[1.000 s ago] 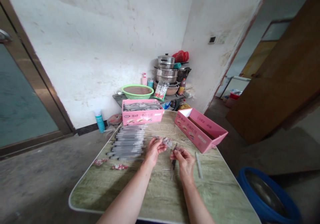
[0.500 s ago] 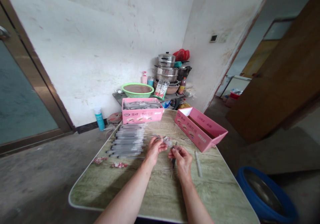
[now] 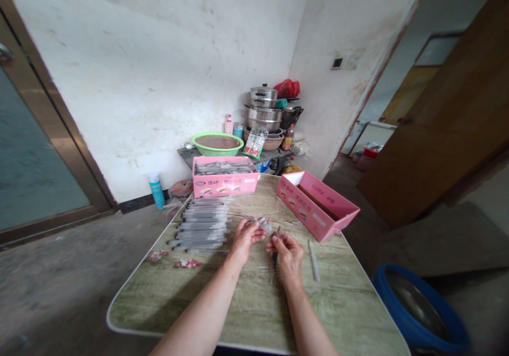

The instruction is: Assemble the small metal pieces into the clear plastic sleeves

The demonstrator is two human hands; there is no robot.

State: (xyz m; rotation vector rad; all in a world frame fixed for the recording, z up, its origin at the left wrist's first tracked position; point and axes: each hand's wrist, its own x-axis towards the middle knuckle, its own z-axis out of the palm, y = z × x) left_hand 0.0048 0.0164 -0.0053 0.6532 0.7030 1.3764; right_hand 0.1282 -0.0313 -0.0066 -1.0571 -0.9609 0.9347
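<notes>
R hand (image 3: 289, 254) bit nearer L hand (image 3: 244, 238)

You hold a small clump of clear, greyish pieces (image 3: 264, 225) above the middle of the table (image 3: 258, 308), their exact shape blurred. Just beside it you pinch a bunch of thin dark sticks (image 3: 274, 258), slanting toward the near edge. Slim grey tubes (image 3: 204, 224) lie side by side along the left edge, dark ends facing it. One pale tube (image 3: 314, 260) lies alone toward the right edge.
</notes>
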